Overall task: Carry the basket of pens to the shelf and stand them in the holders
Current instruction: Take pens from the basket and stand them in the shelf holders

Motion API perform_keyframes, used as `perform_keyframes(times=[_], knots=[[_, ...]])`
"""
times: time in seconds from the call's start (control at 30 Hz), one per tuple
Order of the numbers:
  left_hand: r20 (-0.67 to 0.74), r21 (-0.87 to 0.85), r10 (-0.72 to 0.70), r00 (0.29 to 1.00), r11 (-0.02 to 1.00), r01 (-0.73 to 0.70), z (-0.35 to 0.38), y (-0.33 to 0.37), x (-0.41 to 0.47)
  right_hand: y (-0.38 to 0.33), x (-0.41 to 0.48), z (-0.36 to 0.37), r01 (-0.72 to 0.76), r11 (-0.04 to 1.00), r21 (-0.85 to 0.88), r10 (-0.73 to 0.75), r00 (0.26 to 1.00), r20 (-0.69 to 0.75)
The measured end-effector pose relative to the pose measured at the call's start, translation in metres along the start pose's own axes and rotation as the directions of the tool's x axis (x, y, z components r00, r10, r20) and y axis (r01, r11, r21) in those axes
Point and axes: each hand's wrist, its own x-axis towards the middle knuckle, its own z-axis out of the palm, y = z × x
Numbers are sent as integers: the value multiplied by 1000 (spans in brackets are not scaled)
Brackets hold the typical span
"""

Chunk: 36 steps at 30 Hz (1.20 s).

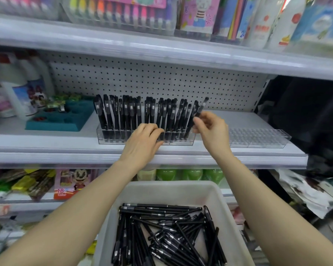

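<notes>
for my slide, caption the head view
Right hand pinches black pen at clear holder, left hand touches it, basket of pens below.

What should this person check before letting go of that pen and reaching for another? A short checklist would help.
1. Right hand grip on the tilted pen: pinched at the fingertips, ok.
2. Its tip seated in a slot of the first holder: lower end hidden among the other pens, cannot tell.
3. Standing straight like its neighbours: it leans right, not ok.
4. Left hand steadying that holder: fingers lie on its front, firmness cannot tell.
5. Second holder free for more: empty, ok.
6. Supply in the basket: many loose pens, ok.
</notes>
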Motion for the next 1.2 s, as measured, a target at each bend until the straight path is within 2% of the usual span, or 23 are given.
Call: perform_keyframes(times=[0.1, 0.2, 0.5, 0.6, 0.7, 0.93, 1.13, 1.2], knots=[[-61, -7, -19, 998, 1000, 19, 10, 2, -2, -7, 12, 10, 11, 1000, 19, -10, 998, -56], [-75, -27, -52, 996, 998, 50, 15, 3, -2, -10, 17, 21, 11, 1000, -24, -12, 999, -46], [-118, -33, -57, 991, 998, 53, 25, 1, -4, -8, 29, 29, 110, 951, -290, -122, 992, -21], [-121, -39, -56, 991, 998, 52, 24, 2, -5, 1, 22, 33, 105, 932, -346, -110, 994, 6], [-119, -48, -65, 991, 997, 59, 24, 2, -6, 13, 10, 40, 84, 936, -341, -62, 995, 75], [-108, -41, -68, 992, 997, 64, 24, 3, -6, 10, 7, 43, 18, 953, -304, 3, 998, 66], [-66, -19, -62, 996, 998, 61, 21, 4, -7, 19, -31, 42, 75, 974, -212, -86, 995, -43], [-63, -23, -69, 996, 997, 68, 21, 4, -7, 27, -59, 44, 91, 972, -219, -86, 996, 32]])
